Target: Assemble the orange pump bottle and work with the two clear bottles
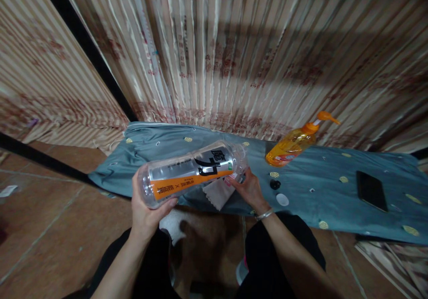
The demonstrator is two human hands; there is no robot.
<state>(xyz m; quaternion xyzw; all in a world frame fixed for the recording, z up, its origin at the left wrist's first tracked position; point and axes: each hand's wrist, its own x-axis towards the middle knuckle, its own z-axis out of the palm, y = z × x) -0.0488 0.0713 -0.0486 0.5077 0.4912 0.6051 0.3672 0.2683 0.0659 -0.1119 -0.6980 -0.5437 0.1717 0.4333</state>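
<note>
A large clear plastic bottle (190, 172) with a silver and orange label is held tilted above the blue cloth, its neck to the right. My left hand (146, 209) is wrapped round the bottle's base end. Close to the neck, my right hand (249, 189) has its fingers pressed on a pale cloth (219, 193), which hangs below the bottle. Part of the cloth is hidden behind the bottle and the fingers.
The blue patterned cloth surface (307, 192) bears an orange pump bottle (290, 147), a small black piece (275, 184), a white disc (282, 199) and a dark phone (372, 190). Behind it hangs a striped curtain (214, 58); a black pole (87, 49) slants at the left.
</note>
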